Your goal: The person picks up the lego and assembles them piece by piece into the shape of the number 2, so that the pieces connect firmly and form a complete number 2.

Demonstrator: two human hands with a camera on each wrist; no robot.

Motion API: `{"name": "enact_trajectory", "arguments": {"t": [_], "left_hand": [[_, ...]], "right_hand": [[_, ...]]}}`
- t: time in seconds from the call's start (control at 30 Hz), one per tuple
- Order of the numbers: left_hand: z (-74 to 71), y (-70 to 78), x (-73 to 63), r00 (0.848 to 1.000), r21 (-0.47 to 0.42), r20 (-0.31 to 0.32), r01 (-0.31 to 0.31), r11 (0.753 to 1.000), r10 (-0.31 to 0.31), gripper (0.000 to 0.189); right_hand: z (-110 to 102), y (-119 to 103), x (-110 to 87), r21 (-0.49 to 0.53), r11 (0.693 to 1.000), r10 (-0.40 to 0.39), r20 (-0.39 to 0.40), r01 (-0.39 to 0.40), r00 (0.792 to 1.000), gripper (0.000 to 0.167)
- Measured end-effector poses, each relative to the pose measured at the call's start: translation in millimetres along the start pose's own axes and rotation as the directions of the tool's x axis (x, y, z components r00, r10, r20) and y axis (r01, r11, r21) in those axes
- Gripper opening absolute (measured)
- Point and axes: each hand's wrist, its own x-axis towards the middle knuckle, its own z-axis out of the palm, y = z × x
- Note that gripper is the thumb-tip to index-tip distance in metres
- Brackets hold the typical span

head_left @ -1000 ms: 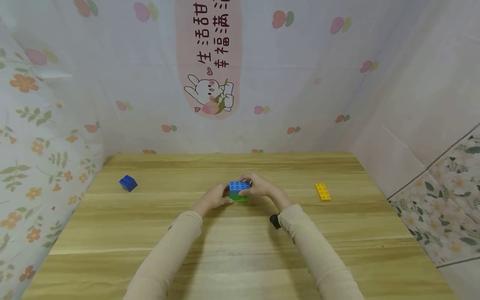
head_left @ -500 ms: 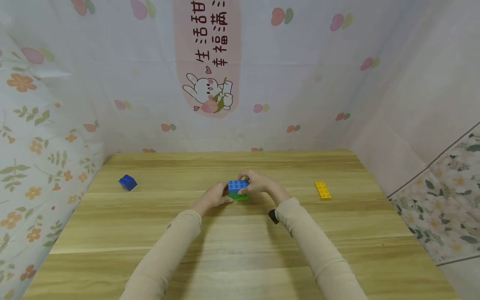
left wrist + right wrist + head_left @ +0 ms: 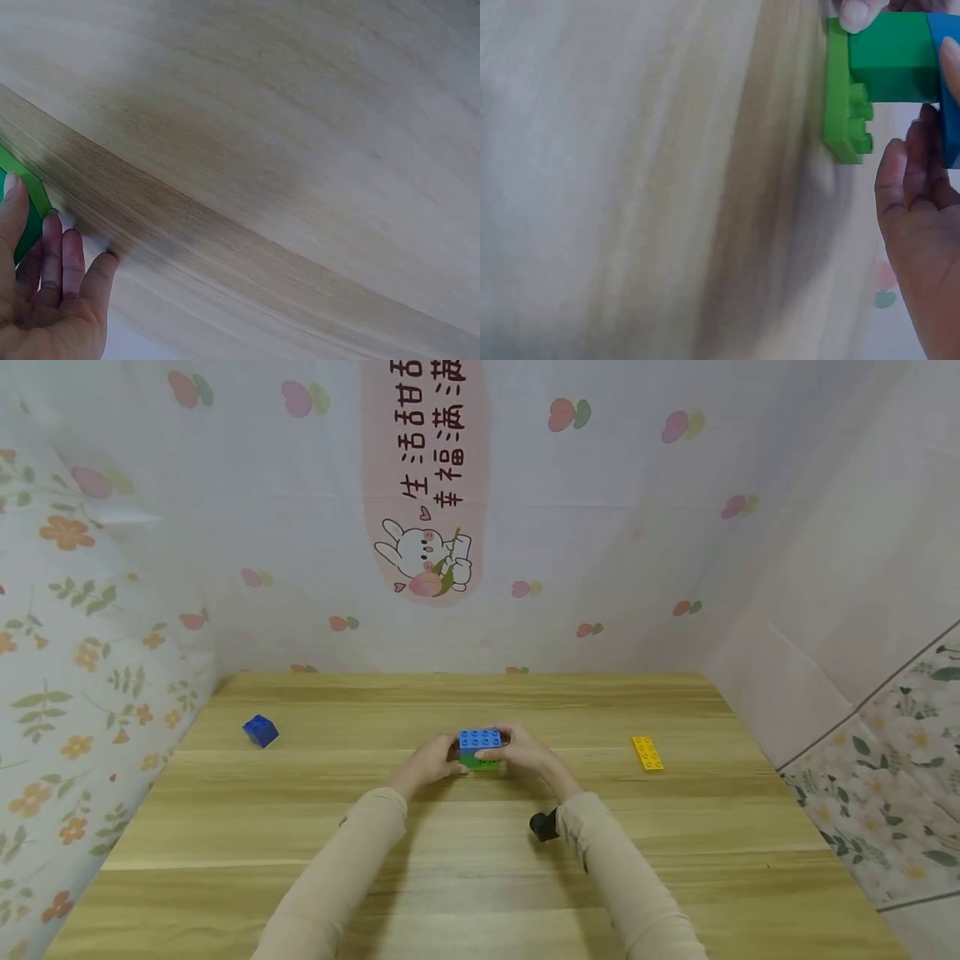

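Note:
Mid-table stands a small stack of building blocks. Its base is a light green plate (image 3: 838, 97) with bare studs at one end. A dark green block (image 3: 892, 56) sits on the other end, and a longer blue brick (image 3: 480, 741) lies across the top, overhanging the plate's studs. My left hand (image 3: 429, 762) grips the stack's left end, thumb where plate and green block meet. From the right, my right hand (image 3: 525, 750) holds the blue brick, thumb on its near side and fingers behind.
A dark blue block (image 3: 260, 731) lies at the table's back left. Toward the right is a flat yellow plate (image 3: 648, 752) with studs up. Patterned cloth (image 3: 600, 527) hangs behind the wooden table (image 3: 465, 877). A black device (image 3: 543, 826) sits at the right wrist.
The right hand's fingers have come down slightly behind the blue brick, and its wrist has turned a little. The left hand keeps its grip. The head view has tilted slightly.

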Motion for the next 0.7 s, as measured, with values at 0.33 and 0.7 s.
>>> {"name": "enact_trajectory", "arguments": {"t": [0.33,0.7], "left_hand": [[-2.7,-5.2,-5.4,0.999,-0.006,-0.003,0.048,0.999,-0.048,0.048],[-6.8,1.7,-8.3,0.999,-0.022,0.033,0.023,1.0,-0.022,0.044]], "right_hand": [[8,4,5.5,0.16,0.987,0.01,0.038,-0.016,0.999,0.048],[1,1,-3.3,0.119,0.991,0.053,0.039,-0.058,0.998,0.051]]}}
